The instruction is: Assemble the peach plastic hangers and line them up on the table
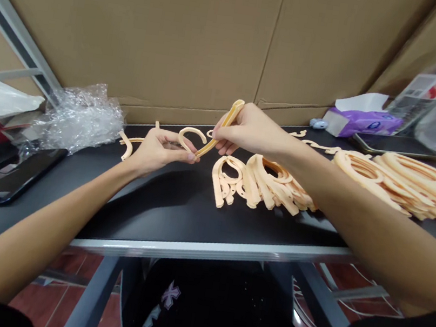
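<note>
Above the black tabletop, both hands are on one cream plastic folding hanger. My left hand is closed, pinching the hanger near the base of its curved hook. My right hand grips the hanger's arm, which slants up to the right with its channelled side showing. Under my right forearm lies a row of hangers, overlapping each other. Behind my left hand, more cream hanger pieces show in part; my fingers hide the rest.
A larger stack of hangers lies at the right. Behind it are a phone and a purple tissue pack. Crumpled clear plastic wrap and a dark glossy device sit at the left. Cardboard stands along the back.
</note>
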